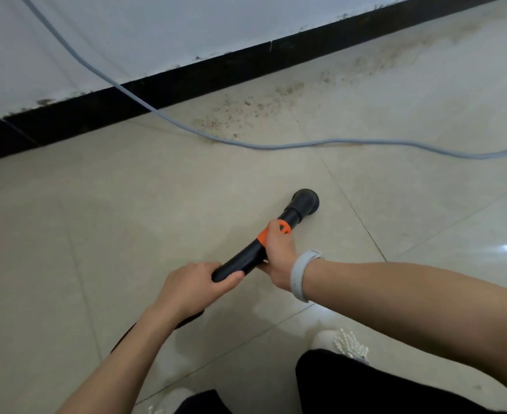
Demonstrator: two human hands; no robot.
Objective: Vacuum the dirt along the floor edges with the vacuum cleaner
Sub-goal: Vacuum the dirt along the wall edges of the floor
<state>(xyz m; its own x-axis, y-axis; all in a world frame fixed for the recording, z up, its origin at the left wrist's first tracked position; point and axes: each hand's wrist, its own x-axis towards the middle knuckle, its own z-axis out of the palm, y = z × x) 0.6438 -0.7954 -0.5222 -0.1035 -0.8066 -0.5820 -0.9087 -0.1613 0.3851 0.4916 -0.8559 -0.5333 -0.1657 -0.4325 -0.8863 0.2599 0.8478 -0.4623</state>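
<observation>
A black vacuum wand point(246, 258) with an orange collar point(284, 228) points away from me over the beige tiled floor. Its round black nozzle point(305, 201) sits low at the tiles, well short of the wall. My left hand point(192, 286) grips the wand's near end. My right hand point(279, 252), with a grey wristband, grips the wand at the orange collar. Brown dirt point(246, 110) lies scattered along the floor beside the black skirting board point(186, 85), stretching toward the upper right. The black hose is mostly hidden under my left forearm.
A grey-blue cable point(276, 145) hangs down past the white wall point(126, 31) and trails across the floor between the nozzle and the dirt. My feet in light shoes point(335, 342) and dark trousers are at the bottom.
</observation>
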